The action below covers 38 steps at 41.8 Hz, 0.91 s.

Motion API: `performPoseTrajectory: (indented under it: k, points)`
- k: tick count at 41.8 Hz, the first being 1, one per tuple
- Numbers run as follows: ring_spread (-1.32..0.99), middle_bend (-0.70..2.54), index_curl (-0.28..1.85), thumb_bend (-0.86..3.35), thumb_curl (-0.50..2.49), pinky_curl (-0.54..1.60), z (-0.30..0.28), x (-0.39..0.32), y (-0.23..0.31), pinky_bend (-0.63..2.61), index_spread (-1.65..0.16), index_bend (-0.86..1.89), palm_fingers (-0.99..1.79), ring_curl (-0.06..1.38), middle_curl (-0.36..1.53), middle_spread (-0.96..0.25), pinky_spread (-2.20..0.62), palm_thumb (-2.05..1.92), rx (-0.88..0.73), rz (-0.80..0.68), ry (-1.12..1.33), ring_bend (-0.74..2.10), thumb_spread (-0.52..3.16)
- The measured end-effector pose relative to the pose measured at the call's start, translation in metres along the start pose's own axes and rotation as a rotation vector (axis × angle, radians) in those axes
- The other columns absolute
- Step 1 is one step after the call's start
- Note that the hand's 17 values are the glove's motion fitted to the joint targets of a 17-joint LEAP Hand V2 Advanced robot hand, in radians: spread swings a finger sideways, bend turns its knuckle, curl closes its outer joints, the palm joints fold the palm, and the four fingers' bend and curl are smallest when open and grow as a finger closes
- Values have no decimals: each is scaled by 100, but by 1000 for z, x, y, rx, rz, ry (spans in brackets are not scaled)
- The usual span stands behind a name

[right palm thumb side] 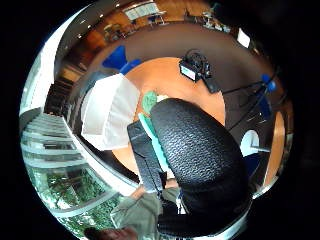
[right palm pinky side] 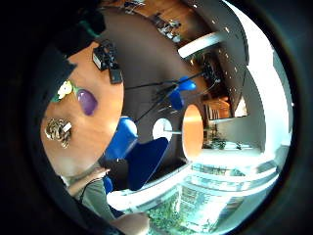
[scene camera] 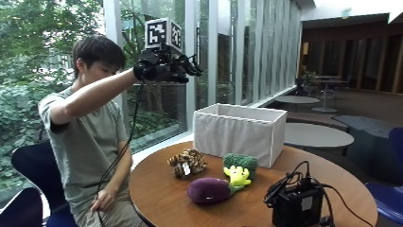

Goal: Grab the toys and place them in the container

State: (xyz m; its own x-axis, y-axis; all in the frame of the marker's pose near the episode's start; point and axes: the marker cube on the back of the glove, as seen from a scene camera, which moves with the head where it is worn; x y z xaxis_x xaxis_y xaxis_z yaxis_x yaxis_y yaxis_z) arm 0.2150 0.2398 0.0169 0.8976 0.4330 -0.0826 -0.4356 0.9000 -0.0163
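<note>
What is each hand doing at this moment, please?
Gloved right hand: raised in the air, holding no toy; fingers cannot be told.
Bare left hand: holds a cable.

A lounge or café-like common area of a large building, probably an office or campus — floor-to-ceiling windows (scene camera: pixel 239 61) onto greenery, several round wooden tables (scene camera: pixel 315 135) spaced over dark carpet, blue chairs (right palm pinky side: pixel 146 159), wood-panelled walls (scene camera: pixel 353 61) further back.
</note>
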Motion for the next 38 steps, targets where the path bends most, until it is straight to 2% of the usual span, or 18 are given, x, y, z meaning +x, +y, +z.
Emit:
performPoseTrajectory:
  k: [2, 4, 17, 30, 38]
  points:
    - [-9, 17, 3, -7, 0, 15, 12, 83, 35, 58, -14, 10, 25, 6, 4, -9, -7, -11, -11, 137, 27, 32, 62]
    - [-11, 18, 5, -7, 0, 19, 15, 113, 47, 62, -16, 11, 22, 8, 6, -11, -8, -11, -16, 194, 40, 34, 75]
    - [-16, 23, 10, -8, 3, 27, 23, 125, 26, 72, -23, 14, 14, 14, 16, -11, -12, -13, -39, 205, 54, 42, 117]
    - [-18, 25, 15, -9, 3, 30, 39, 140, -6, 77, -25, 12, 9, 18, 23, -15, -12, -14, -100, 225, -46, 49, 126]
    - [-16, 25, 15, -9, 4, 34, 88, 137, -35, 86, -24, 10, 4, 21, 27, -15, -10, -15, -197, 252, -49, 55, 125]
